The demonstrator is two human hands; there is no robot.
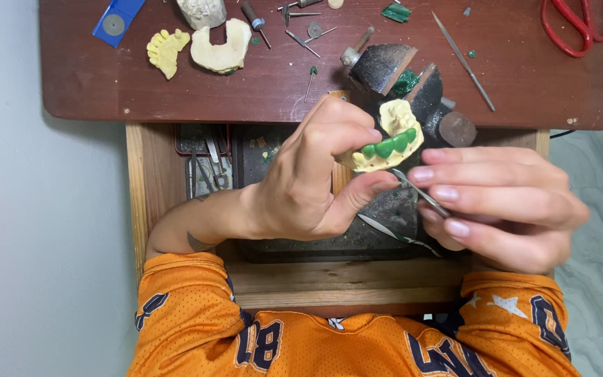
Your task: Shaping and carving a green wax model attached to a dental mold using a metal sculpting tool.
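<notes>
Head view: the left hand [308,174] is closed around a pale yellow dental cast [390,139], thumb under its lower edge and fingers curled over its near side. The cast is held in the air just in front of the front edge of the dark red-brown surface [106,77], above an open wooden drawer [141,181]. A row of green wax teeth [389,146] sits along the cast's arch, facing up.

The right hand [497,209] is closed in a pen-like pinch on a thin metal carving tool [420,194]; its tip lies at the lower edge of the cast, beside the left thumb.

Handling judgement: the cast appears to be stiff, brittle plaster, light for its bulk, and likely to chip if dropped. The green wax looks soft and easily marked. Grip belongs on the plaster base and sides, not on the wax.

Near the far-left corner of the surface lie a yellow cast [167,50] and a white cast [221,47]. Red scissors [575,26] lie at the far-right corner. Small burs and pins [301,31] are scattered along the far edge.
</notes>
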